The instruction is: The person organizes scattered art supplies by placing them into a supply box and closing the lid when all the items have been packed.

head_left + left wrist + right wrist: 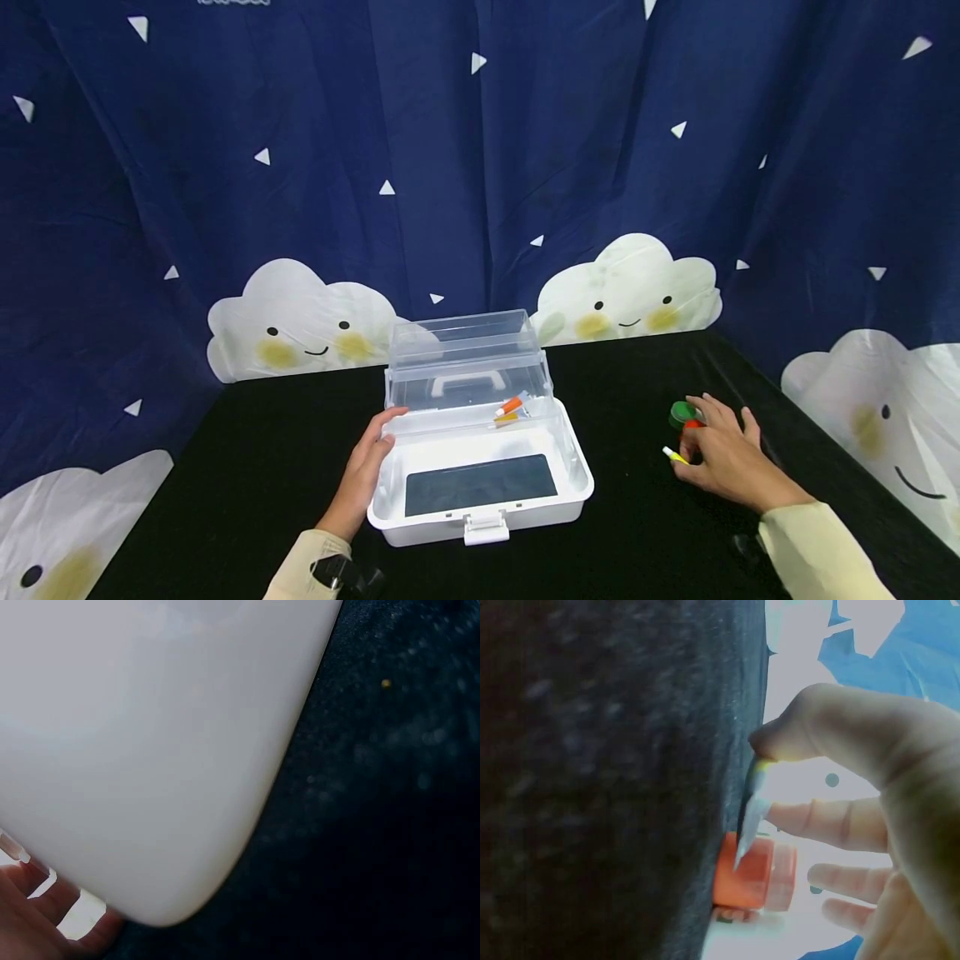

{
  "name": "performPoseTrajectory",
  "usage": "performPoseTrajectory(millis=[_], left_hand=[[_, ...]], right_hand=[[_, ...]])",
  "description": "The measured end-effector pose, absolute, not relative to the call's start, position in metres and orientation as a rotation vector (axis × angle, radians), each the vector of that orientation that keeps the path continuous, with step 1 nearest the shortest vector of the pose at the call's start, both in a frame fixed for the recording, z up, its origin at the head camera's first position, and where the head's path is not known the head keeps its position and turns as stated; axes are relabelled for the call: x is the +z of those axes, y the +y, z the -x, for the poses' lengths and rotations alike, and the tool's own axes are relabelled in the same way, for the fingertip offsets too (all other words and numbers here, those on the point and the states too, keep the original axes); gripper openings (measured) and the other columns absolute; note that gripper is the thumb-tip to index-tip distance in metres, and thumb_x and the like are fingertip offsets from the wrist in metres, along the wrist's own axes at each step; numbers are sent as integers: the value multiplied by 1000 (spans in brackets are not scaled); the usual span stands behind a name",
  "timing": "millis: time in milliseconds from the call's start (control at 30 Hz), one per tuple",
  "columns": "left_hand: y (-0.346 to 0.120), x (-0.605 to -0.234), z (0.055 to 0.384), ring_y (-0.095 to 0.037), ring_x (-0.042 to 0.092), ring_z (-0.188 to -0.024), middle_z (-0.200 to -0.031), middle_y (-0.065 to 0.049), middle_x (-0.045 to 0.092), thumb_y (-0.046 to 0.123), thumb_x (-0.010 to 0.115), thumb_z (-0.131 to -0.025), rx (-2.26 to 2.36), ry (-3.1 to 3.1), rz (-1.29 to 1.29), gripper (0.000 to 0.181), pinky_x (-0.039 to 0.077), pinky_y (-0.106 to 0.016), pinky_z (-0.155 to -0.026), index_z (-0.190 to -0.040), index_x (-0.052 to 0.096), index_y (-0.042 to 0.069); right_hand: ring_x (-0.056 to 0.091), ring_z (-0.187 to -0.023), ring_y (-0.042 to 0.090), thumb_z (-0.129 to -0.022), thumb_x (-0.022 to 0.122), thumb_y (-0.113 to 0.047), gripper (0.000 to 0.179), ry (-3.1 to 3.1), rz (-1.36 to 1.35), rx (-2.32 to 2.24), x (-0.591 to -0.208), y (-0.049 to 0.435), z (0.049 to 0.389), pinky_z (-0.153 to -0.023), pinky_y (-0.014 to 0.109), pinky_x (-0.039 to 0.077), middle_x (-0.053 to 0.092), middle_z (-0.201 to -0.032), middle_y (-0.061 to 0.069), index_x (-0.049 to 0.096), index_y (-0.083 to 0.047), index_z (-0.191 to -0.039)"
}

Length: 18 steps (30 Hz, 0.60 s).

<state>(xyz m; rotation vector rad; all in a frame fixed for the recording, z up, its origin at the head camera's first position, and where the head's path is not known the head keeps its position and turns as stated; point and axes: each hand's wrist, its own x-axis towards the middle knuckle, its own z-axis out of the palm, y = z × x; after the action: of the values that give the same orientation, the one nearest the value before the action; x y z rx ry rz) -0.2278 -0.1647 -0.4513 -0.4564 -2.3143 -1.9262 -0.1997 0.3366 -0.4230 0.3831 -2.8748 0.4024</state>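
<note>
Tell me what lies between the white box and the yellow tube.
In the head view, just bare black tabletop separates the white box from the yellow tube.

The box (517,515) stood mid-table (637,533), its raised lid (465,343) at the back and a curtain (450,125) behind the table. Two tubes (510,407) lay toward the box's back right. The left hand (367,467) was at its left rim. Well apart to the right was the right hand (722,458) — a third tube (677,456) between thumb and index finger — with two jars (682,412) just beyond that tube, one behind the other.
</note>
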Motion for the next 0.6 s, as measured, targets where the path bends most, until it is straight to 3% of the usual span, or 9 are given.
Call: performPoseTrajectory(millis=[600], left_hand=[[-165,-452,230,-26,50,-114,-134,-6,51,21,36,-104,-1904,-2321,477,36,39,-46,-96,-138,46,23]], right_hand=[[17,-138,46,-72,77,-28,18,-2786,-460,336,-392,292,227,-100,75,1,30,-148,27,60,-27,-66]])
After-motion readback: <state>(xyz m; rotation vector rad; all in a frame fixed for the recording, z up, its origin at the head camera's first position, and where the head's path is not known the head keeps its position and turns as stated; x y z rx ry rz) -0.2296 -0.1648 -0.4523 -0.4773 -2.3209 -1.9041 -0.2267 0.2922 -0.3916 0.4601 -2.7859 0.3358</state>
